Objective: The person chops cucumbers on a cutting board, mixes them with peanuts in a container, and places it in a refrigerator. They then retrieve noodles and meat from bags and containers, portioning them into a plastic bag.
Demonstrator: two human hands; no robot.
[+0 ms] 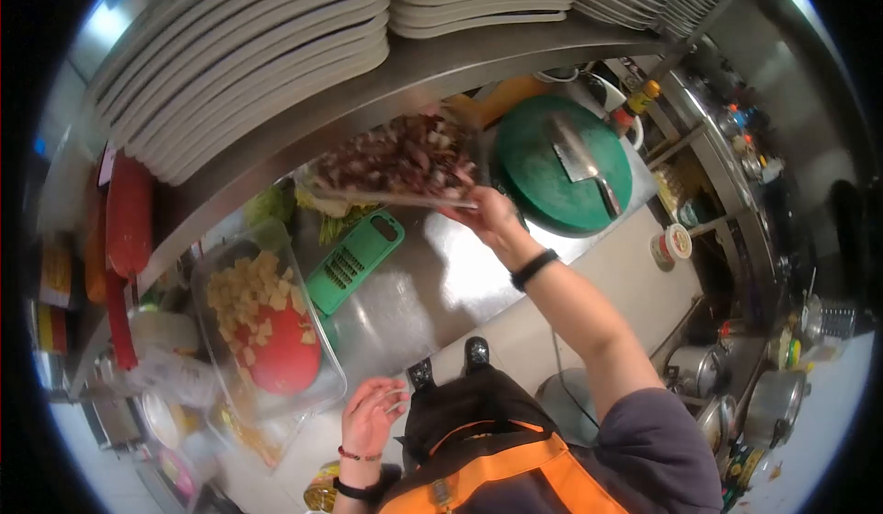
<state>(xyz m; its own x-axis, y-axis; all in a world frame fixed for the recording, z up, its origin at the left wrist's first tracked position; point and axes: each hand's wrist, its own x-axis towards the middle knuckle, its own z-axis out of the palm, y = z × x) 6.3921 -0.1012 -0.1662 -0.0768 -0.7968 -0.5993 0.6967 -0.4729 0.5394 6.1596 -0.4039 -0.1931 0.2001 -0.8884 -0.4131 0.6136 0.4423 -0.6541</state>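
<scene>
My right hand (pixel 487 217) grips the near right edge of a clear tray of chopped dark red meat (pixel 405 160), raised and tilted under the shelf. My left hand (pixel 372 415) is low near my waist, its fingers curled; whether it holds a thin pale item is unclear. Left of the meat tray, a clear container (pixel 331 394) holds pale cubes (pixel 248 293) and a red round piece (pixel 285 353). A green grater (pixel 354 261) lies between the container and the bare metal. To the right, a cleaver (pixel 575 157) rests on a round green chopping board (pixel 524 169).
Stacked plates (pixel 248 63) fill the shelf above the metal counter (pixel 405 302). Red packages (pixel 129 215) hang at the left. A sauce bottle (pixel 636 105) stands behind the board. Pots (pixel 777 404) and a small tub (pixel 671 246) are at the right.
</scene>
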